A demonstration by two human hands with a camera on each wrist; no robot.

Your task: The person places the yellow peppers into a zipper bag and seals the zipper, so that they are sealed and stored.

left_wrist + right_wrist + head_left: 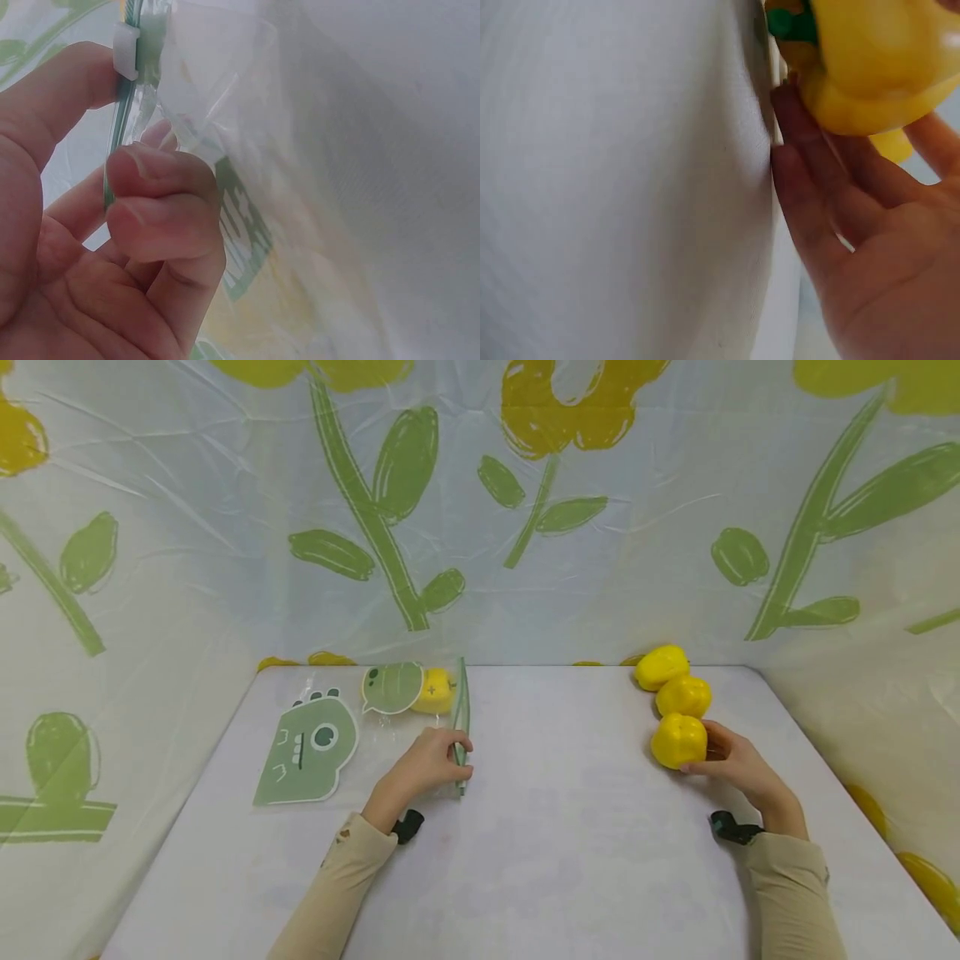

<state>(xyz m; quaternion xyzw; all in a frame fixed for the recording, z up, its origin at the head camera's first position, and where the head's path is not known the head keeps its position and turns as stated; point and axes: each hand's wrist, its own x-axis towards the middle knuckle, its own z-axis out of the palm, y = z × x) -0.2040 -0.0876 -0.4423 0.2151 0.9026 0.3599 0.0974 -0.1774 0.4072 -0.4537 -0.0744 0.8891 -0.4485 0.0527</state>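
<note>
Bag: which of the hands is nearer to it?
Left. The left hand holds the bag by its edge; the right hand is off to the right, gripping a pepper.

The place looks like a small screened-off booth set up for recording; the building beyond is hidden. In the head view, thin, creased sheeting (pixel 450 543) hangs at twelve o'clock behind a pale table (pixel 562 835) and continues along its sides at nine and three o'clock, walling it in. The sheeting bears a homely, curtain-like print, with an orange flower (pixel 592 431) at one o'clock and a long green stem (pixel 365 510) at eleven. Recording gear shows too: a dark wrist camera (pixel 408 827) at seven o'clock, behind the left hand (pixel 426 760), and a second wrist camera (pixel 735 828) at four, behind the right hand (pixel 746 770).
</note>
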